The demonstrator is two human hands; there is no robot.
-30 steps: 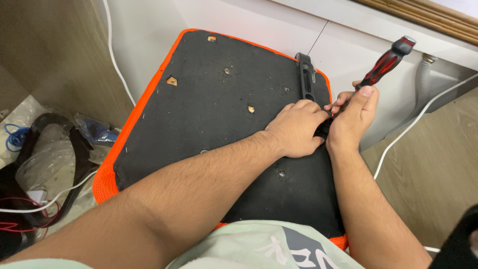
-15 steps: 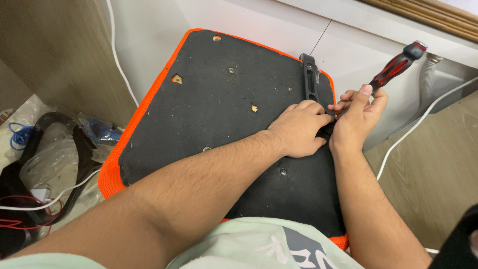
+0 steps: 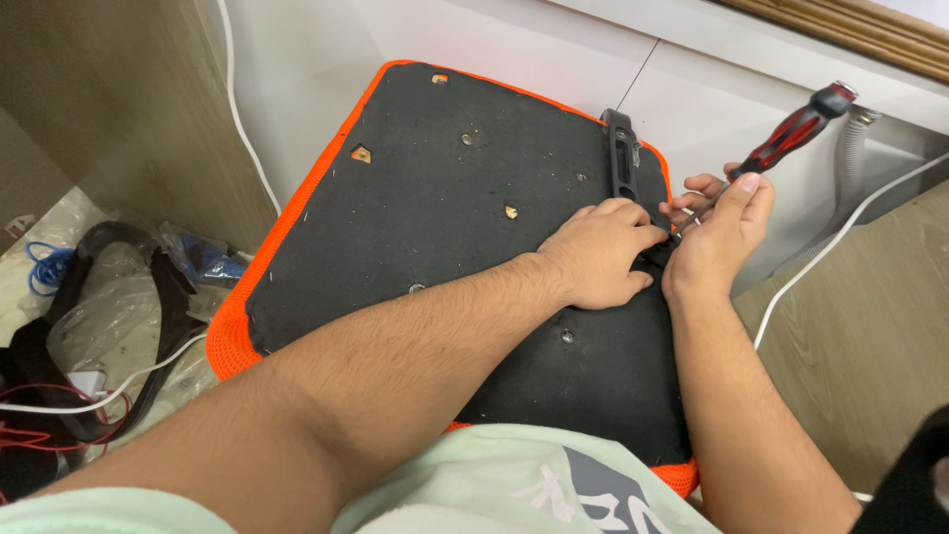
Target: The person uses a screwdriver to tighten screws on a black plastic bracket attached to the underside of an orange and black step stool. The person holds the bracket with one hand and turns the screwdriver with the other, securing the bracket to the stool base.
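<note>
Red-and-black-handled screwdriver (image 3: pixel 796 129) at far right, handle tilted up and away toward the white wall, shaft angled down to the right edge of the seat panel; tip hidden behind fingers. Right hand (image 3: pixel 722 232), grip closed around the lower handle and shaft, thumb up along it. Left hand (image 3: pixel 603 254) flat on the panel just beside, fingers curled at the near end of a narrow black plastic bracket (image 3: pixel 623 158), touching the right hand; whether those fingers pinch anything cannot be told. Bracket lying along the right edge of a black felt-covered seat underside with orange mesh border (image 3: pixel 445 227), several small holes and screws dotted across it. Pale green shirt at near edge. Left on the floor: clear plastic bags (image 3: pixel 94 316), blue cord (image 3: pixel 44 267), white cable (image 3: pixel 242 138) running up the wall. Grey ribbed hose (image 3: pixel 852 158) at far right.
</note>
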